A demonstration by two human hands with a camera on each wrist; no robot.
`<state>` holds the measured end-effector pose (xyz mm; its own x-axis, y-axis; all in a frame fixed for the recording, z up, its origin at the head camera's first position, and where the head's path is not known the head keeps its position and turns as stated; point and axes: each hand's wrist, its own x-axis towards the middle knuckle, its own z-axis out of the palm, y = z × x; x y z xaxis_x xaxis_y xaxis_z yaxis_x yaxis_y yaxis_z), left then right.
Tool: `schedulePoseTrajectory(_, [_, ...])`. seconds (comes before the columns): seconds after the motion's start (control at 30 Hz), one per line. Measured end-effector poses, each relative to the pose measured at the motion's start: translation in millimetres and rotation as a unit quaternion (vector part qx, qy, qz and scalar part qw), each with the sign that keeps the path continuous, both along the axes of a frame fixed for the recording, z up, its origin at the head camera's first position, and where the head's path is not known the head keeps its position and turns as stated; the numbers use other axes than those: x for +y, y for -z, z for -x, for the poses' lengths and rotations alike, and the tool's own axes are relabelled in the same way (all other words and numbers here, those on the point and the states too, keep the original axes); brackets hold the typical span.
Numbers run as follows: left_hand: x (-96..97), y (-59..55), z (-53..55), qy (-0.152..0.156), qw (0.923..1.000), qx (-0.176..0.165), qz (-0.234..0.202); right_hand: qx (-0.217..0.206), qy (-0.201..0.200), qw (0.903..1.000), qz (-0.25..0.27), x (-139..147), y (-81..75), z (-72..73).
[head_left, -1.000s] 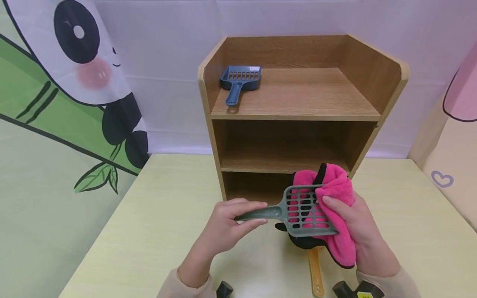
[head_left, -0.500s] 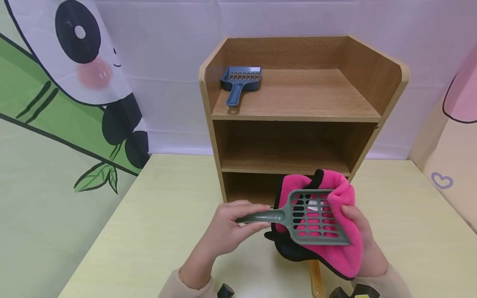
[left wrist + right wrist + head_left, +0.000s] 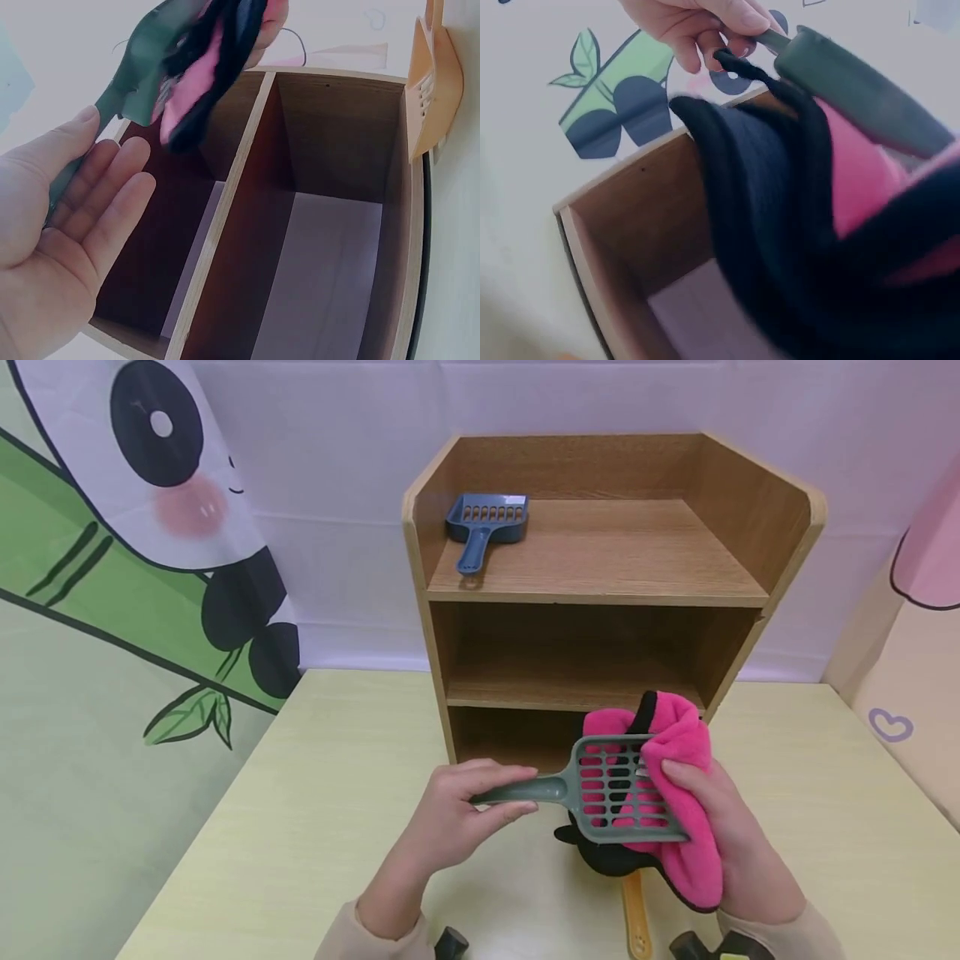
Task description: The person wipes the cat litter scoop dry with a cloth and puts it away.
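My left hand (image 3: 468, 822) pinches the handle of a grey-green slotted litter scoop (image 3: 558, 787) between thumb and fingers, holding it level above the table. In the left wrist view, the scoop (image 3: 142, 75) slants up from that hand. My right hand (image 3: 750, 843) grips a pink cloth with black edging (image 3: 693, 793), folded over the scoop's far right edge. More of the cloth lies behind the slots, showing pink and black through them. Dark cloth (image 3: 757, 180) fills much of the right wrist view, and the right hand's fingers are hidden there.
Behind the hands stands a wooden shelf unit (image 3: 592, 597), with a blue litter scoop (image 3: 476, 535) at the left of its top. An orange-yellow scoop (image 3: 636, 918) lies on the pale table (image 3: 337, 793), partly under the cloth. Printed sheets hang behind and beside it.
The right hand and cloth moved down along the scoop, then back up, bunching over its right edge again. The scoop shifted slightly right and down, then back, with the left hand still holding its handle.
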<state>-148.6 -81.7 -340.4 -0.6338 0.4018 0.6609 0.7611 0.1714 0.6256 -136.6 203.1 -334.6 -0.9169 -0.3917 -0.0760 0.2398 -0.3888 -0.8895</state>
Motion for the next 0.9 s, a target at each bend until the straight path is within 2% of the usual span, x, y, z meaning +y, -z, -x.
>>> schedulePoseTrajectory(0.07, [0.6,1.2,-0.4,0.007,0.9999,-0.011,-0.003,-0.026,-0.036,0.9975,0.056,1,2.0,-3.7])
schedulePoseTrajectory(0.13, [1.3,2.3,-0.6,0.015,0.9997,-0.017,-0.005,-0.032,-0.067,0.9891,0.127,-1,4.9,-6.8])
schedulePoseTrajectory(0.27, [2.1,2.5,-0.9,0.023,0.9997,-0.010,-0.005,0.034,-0.082,0.9739,0.209,-7,8.2,-8.0])
schedulePoseTrajectory(0.33, [2.1,1.6,-1.5,0.020,0.9997,-0.012,-0.004,0.061,-0.085,0.9692,0.223,-10,7.7,-8.0])
schedulePoseTrajectory(0.4, [1.8,0.9,-1.7,0.017,0.9998,-0.015,0.000,0.071,-0.086,0.9698,0.217,-12,6.0,-8.3])
schedulePoseTrajectory(0.47, [1.0,0.2,-1.7,0.012,0.9998,-0.017,0.004,0.062,-0.085,0.9749,0.196,-11,4.1,-8.6])
schedulePoseTrajectory(0.57, [-0.1,-0.8,-1.0,0.007,0.9999,-0.010,0.009,0.025,-0.078,0.9854,0.150,-7,1.6,-5.9])
schedulePoseTrajectory(0.63, [-0.7,-1.3,-0.2,0.002,0.9999,-0.004,0.009,0.017,-0.041,0.9959,0.080,-5,0.1,-2.4])
schedulePoseTrajectory(0.7, [-1.1,-1.8,0.4,-0.003,0.9999,0.003,0.011,0.021,0.008,0.9997,0.007,-3,-0.5,1.9])
schedulePoseTrajectory(0.73, [-1.2,-1.9,0.7,-0.006,0.9999,0.005,0.011,0.025,0.039,0.9983,-0.036,-3,-0.9,3.4])
schedulePoseTrajectory(0.8, [-1.8,-1.7,1.4,-0.014,0.9997,0.013,0.015,0.042,0.100,0.9872,-0.117,-4,-1.3,5.6])
schedulePoseTrajectory(0.9, [-3.0,-1.0,2.2,-0.022,0.9994,0.016,0.020,0.042,0.154,0.9705,-0.181,-5,-2.3,6.3])
